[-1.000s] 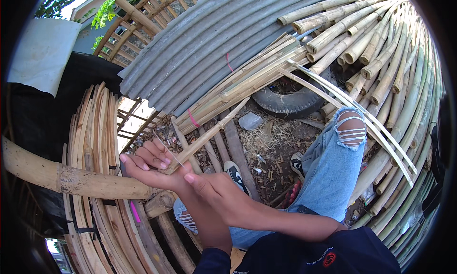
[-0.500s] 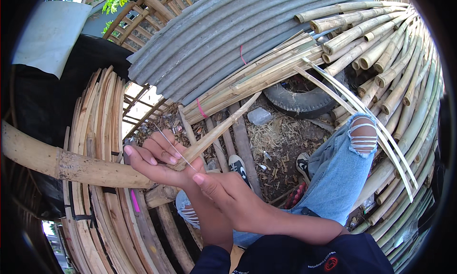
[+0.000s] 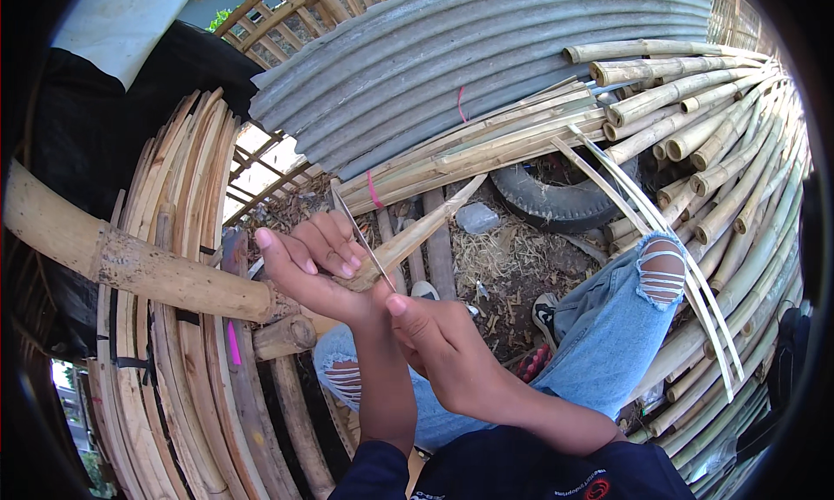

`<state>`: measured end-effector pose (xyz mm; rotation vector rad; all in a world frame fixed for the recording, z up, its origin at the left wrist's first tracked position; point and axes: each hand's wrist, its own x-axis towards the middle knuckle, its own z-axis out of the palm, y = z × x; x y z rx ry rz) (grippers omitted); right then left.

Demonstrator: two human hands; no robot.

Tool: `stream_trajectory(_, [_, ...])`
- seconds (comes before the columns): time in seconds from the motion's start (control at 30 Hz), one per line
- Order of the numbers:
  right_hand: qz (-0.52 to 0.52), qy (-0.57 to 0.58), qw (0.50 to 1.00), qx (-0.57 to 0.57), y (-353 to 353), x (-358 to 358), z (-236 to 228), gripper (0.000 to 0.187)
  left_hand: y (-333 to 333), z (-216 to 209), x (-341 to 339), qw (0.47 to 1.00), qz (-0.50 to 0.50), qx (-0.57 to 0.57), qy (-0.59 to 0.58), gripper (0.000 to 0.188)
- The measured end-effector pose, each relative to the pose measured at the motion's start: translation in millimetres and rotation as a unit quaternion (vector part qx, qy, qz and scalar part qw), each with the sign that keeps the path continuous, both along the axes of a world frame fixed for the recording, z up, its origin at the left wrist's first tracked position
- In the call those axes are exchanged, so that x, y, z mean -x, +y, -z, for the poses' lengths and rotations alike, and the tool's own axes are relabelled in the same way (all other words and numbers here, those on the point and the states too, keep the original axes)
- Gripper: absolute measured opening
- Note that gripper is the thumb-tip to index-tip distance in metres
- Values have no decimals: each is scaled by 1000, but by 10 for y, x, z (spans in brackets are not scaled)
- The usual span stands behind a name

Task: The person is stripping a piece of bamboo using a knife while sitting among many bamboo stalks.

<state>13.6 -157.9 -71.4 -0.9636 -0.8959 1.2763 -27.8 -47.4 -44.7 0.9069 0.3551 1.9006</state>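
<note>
Near the middle, above the knees, a bamboo strip [image 3: 417,231] slants up to the right, its low end pinched in the left hand [image 3: 317,265], fingers curled shut around it. Right hand [image 3: 439,344] sits fisted just below, gripping a thin blade [image 3: 360,244] against the strip. Behind: old tire [image 3: 556,200], stacked bamboo poles [image 3: 695,109].

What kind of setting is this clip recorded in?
Most likely an outdoor bamboo-working yard: stacked bamboo poles, bundles of split strips, a corrugated metal sheet and bare ground littered with shavings. The hands are working a bamboo sliver with a thin blade.
</note>
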Motion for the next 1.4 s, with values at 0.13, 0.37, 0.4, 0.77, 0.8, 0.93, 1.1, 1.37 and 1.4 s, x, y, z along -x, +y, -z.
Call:
stream_trajectory(0.13, [18, -22, 1000, -2, -1, 26, 30, 51, 37, 25, 23, 1000, -4, -18, 0, 41])
stream_trajectory(0.37, [42, 35, 994, 94, 41, 161, 134, 49, 44, 90, 166, 999, 21, -23, 38, 42])
stream_trajectory(0.4, [57, 47, 993, 96, -4, 117, 83, 48, 38, 101, 119, 998, 41, -20, 35, 43])
stream_trajectory(0.77, [126, -7, 990, 58, 122, 172, 242, 50, 83, 127, 212, 999, 24, -20, 41, 44])
stream_trajectory(0.8, [123, 2, 990, 73, 119, 186, 207, 50, 84, 127, 210, 999, 21, -23, 43, 45])
stream_trajectory(0.93, [151, -25, 987, 48, 143, 162, 316, 49, 25, 94, 145, 998, 27, -15, 50, 45])
stream_trajectory(1.1, [162, -49, 983, 78, 112, 187, 249, 49, 41, 101, 142, 999, 31, 2, 36, 44])
stream_trajectory(1.37, [159, -162, 971, 69, 182, 21, 459, 51, 78, 74, 76, 999, 41, -18, -2, 42])
stream_trajectory(1.4, [168, -158, 970, 72, 195, 1, 452, 51, 70, 67, 73, 999, 39, 0, -22, 43])
